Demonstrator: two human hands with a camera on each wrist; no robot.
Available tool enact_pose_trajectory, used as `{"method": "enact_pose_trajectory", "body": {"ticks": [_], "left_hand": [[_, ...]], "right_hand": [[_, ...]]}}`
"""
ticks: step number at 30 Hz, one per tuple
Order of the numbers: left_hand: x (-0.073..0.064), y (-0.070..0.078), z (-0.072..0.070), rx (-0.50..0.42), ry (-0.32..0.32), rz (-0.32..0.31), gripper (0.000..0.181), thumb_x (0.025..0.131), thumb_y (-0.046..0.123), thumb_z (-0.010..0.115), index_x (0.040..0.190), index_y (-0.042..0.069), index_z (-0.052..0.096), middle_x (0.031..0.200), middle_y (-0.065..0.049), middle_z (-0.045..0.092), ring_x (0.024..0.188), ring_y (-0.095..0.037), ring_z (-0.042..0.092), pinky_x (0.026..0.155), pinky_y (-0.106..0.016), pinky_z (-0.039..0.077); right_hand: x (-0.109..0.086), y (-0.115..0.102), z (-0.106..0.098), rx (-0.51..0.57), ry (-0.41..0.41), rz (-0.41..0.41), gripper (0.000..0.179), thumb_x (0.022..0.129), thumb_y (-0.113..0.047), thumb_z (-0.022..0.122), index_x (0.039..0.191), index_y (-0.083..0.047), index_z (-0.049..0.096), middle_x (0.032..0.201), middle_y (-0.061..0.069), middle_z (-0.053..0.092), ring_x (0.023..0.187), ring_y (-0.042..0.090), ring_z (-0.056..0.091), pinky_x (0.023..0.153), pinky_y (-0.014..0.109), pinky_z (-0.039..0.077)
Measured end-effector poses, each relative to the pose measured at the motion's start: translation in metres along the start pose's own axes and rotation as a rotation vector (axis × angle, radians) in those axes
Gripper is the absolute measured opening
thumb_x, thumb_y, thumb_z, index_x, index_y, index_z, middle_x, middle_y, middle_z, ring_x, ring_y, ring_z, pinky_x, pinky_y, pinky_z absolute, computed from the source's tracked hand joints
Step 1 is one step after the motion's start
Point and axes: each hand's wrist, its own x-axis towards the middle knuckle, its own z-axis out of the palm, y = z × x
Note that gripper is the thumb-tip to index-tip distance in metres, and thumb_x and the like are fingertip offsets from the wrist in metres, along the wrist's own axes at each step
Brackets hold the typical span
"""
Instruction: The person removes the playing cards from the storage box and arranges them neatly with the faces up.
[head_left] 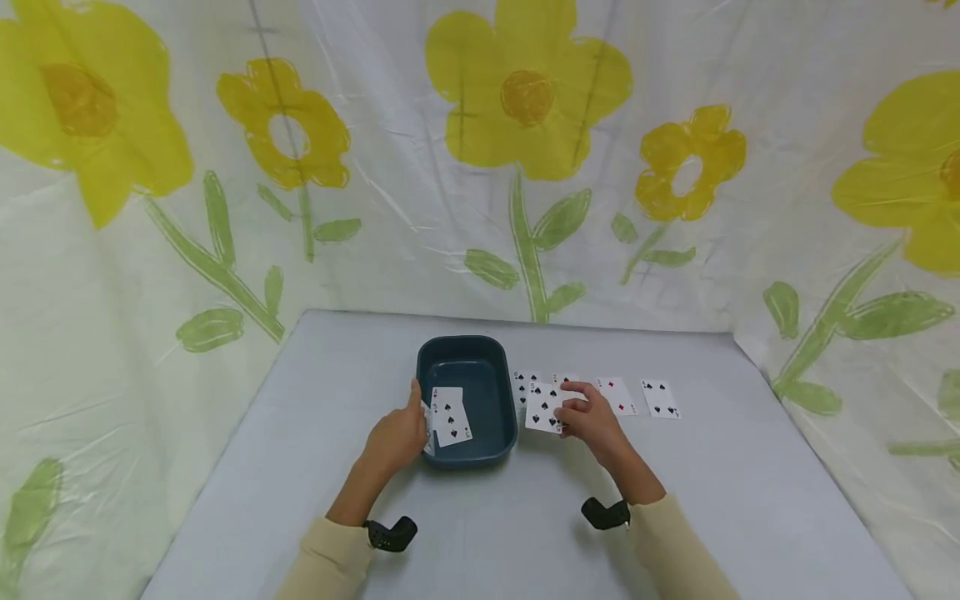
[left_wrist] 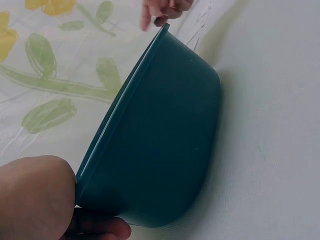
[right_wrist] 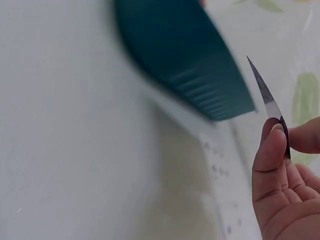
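My left hand (head_left: pixel 397 433) grips the near-left rim of a dark teal plastic tub (head_left: pixel 512 408), thumb over the edge and fingers beneath it in the left wrist view. Inside the tub lie playing cards, with a black-suit card (head_left: pixel 452 427) on top and another partly under it. Just right of the tub, my right hand (head_left: pixel 594 421) pinches a spade card (head_left: pixel 542 407) between thumb and fingers, face showing. That card appears nearly edge-on in the right wrist view, raised above the table.
A row of face-up cards lies right of the tub: one black card (head_left: pixel 521 390) beside its wall, one partly behind my right hand, a diamond card (head_left: pixel 618 397) and a spade card (head_left: pixel 661 400). A flower-printed curtain (head_left: pixel 390 250) hangs behind the white table (head_left: pixel 487 542).
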Motion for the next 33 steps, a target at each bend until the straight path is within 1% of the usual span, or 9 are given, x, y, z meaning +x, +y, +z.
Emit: {"method": "enact_pose_trajectory", "body": {"ticks": [3,5,9,13,17,21,25,33], "left_hand": [[0.0,-0.001,-0.001,0.004,0.004,-0.004,0.06,0.107,0.018,0.04,0.157,-0.007,0.016,0.055,-0.001,0.046,0.046,-0.016,0.045,0.048,-0.032,0.035],[-0.001,-0.001,-0.001,0.004,0.009,-0.004,0.06,0.107,0.017,0.04,0.156,-0.007,0.017,0.054,-0.001,0.046,0.046,-0.016,0.045,0.048,-0.032,0.035],[-0.001,-0.001,-0.002,0.003,0.012,-0.001,0.06,0.107,0.017,0.041,0.156,-0.008,0.017,0.054,-0.001,0.046,0.046,-0.016,0.045,0.048,-0.032,0.035],[-0.001,-0.001,-0.001,-0.012,0.011,0.007,0.061,0.106,0.017,0.041,0.156,-0.008,0.017,0.055,-0.001,0.046,0.046,-0.016,0.044,0.048,-0.031,0.034],[0.0,-0.001,0.001,-0.019,0.004,0.003,0.061,0.106,0.018,0.041,0.156,-0.007,0.016,0.055,-0.001,0.046,0.045,-0.016,0.044,0.047,-0.031,0.035],[0.0,-0.001,0.001,-0.008,0.005,-0.001,0.061,0.106,0.018,0.041,0.157,-0.007,0.016,0.055,-0.001,0.046,0.045,-0.016,0.044,0.047,-0.031,0.035],[0.001,-0.001,0.002,0.0,0.014,0.005,0.061,0.106,0.017,0.042,0.156,-0.007,0.017,0.054,-0.001,0.046,0.045,-0.016,0.045,0.047,-0.031,0.035],[0.003,-0.002,0.004,0.002,0.017,0.001,0.061,0.106,0.017,0.041,0.156,-0.007,0.017,0.054,-0.001,0.046,0.044,-0.016,0.044,0.047,-0.031,0.035]], "right_hand": [[0.002,0.016,0.001,-0.053,0.006,0.004,0.047,0.09,0.003,0.067,0.134,-0.002,0.052,0.088,0.008,0.063,0.07,0.02,0.059,0.066,0.034,0.053],[0.002,0.023,0.004,-0.097,-0.005,0.003,0.046,0.088,0.003,0.068,0.132,-0.002,0.053,0.086,0.008,0.063,0.071,0.021,0.06,0.066,0.034,0.053],[0.0,0.032,0.012,-0.211,-0.038,-0.032,0.043,0.086,0.003,0.07,0.127,0.0,0.056,0.086,0.009,0.062,0.073,0.021,0.059,0.064,0.033,0.051],[-0.001,0.035,0.02,-0.336,-0.042,-0.078,0.039,0.086,0.002,0.07,0.123,-0.001,0.058,0.082,0.008,0.06,0.07,0.02,0.057,0.061,0.031,0.048],[0.001,0.035,0.023,-0.461,-0.028,-0.089,0.037,0.086,-0.001,0.07,0.122,-0.004,0.058,0.079,0.006,0.06,0.066,0.019,0.055,0.06,0.031,0.047],[0.002,0.032,0.025,-0.583,-0.027,-0.102,0.034,0.088,-0.004,0.069,0.12,-0.005,0.059,0.079,0.004,0.059,0.065,0.017,0.055,0.06,0.031,0.046],[0.0,0.027,0.025,-0.646,-0.046,-0.1,0.032,0.089,-0.005,0.068,0.119,-0.004,0.059,0.079,0.004,0.059,0.065,0.018,0.056,0.06,0.032,0.046],[0.0,0.025,0.024,-0.712,-0.067,-0.077,0.031,0.089,-0.008,0.069,0.118,-0.005,0.06,0.08,0.005,0.059,0.07,0.02,0.055,0.064,0.034,0.046]]}}
